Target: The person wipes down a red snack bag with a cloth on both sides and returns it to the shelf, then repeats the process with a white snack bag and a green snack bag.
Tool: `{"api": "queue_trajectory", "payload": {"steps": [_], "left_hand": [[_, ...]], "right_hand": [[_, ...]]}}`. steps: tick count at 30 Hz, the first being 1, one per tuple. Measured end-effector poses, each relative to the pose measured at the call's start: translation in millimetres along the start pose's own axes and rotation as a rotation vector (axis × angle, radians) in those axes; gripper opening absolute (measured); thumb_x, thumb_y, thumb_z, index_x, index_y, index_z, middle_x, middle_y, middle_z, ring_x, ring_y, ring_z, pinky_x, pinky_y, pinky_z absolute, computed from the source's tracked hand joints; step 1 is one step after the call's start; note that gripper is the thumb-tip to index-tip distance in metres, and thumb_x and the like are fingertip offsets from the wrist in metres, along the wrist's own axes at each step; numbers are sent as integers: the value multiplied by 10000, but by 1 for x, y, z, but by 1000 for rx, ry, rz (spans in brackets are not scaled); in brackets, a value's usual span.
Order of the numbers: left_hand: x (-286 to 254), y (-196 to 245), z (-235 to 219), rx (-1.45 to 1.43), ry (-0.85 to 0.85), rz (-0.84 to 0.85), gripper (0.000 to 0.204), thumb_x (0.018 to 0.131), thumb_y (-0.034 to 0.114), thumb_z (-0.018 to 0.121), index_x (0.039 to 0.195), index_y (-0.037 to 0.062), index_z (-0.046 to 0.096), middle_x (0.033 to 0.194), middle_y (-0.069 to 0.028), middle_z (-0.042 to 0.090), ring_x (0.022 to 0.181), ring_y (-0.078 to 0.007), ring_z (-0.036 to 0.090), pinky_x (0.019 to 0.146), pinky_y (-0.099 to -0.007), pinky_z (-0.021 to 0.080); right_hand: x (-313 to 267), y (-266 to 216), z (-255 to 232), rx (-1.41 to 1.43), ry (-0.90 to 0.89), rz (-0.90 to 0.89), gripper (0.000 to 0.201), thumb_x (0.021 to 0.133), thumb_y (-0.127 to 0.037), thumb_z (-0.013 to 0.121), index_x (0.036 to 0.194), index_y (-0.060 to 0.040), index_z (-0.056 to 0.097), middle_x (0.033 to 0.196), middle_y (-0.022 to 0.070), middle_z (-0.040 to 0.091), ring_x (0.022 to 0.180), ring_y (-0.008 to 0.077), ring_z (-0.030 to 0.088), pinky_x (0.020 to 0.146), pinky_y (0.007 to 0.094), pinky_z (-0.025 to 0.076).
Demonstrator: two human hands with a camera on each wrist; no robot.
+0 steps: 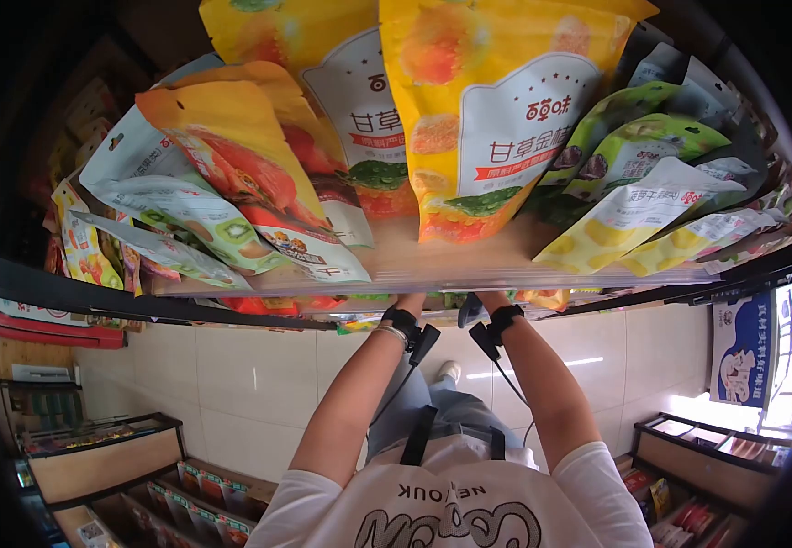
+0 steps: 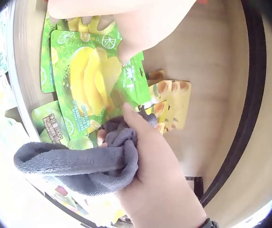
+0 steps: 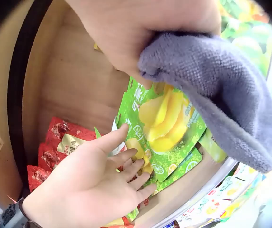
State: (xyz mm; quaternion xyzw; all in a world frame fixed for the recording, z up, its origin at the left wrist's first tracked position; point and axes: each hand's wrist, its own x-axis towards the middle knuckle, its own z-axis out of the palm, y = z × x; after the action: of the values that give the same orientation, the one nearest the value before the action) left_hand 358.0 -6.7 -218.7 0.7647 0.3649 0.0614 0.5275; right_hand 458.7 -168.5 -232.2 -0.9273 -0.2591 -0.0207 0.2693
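Note:
In the left wrist view my left hand [image 2: 150,161] grips a bunched grey cloth [image 2: 79,164], part of which hangs over the shelf's front edge. Its fingertips are right at green packets of dried fruit slices [image 2: 91,80], which lie on the shelf. My right hand [image 3: 93,180] has its palm turned up and fingers extended in the right wrist view. Those fingertips overlap the end of the green packets [image 3: 159,123]. Seen from the head, both hands are mostly hidden under the upper shelf, with wrists and forearms in sight.
Red packets [image 3: 55,142] lie left of the right hand, and orange packets [image 2: 176,102] lie behind the green ones. Standing snack pouches [image 1: 496,119] fill the upper shelf [image 1: 396,260] over the forearms. Low display racks [image 1: 104,461] stand behind the person on both sides.

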Motion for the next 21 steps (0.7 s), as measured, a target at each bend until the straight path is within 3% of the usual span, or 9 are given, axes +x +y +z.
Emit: {"api": "queue_trajectory", "payload": {"steps": [13,19,21], "left_hand": [[0,13,-2,-64,1,-72,452,853,246,643,1221,19,511,1244,-99,536,1124,-222,497,947,-340,390],[-33,45,-19,-434,-103,-123,537,787,173,727,1245,29,487,1253,-84,537,1137,-205,494,961,-340,387],[-43,43,-31,-574,-204,-194,599,756,160,764,1263,36,470,1254,-79,538,1123,-200,504,956,-338,390]], "right_hand": [[7,-2,-8,-175,-158,-105,352,813,-284,611,1084,-58,617,1060,163,638,1039,360,559,927,447,415],[0,-30,-55,158,-85,3,360,781,-248,669,1075,-46,618,1074,170,636,1008,351,581,880,428,451],[-12,-27,-67,439,-54,45,330,774,-214,693,1034,-20,627,982,122,653,908,258,602,808,371,466]]}}
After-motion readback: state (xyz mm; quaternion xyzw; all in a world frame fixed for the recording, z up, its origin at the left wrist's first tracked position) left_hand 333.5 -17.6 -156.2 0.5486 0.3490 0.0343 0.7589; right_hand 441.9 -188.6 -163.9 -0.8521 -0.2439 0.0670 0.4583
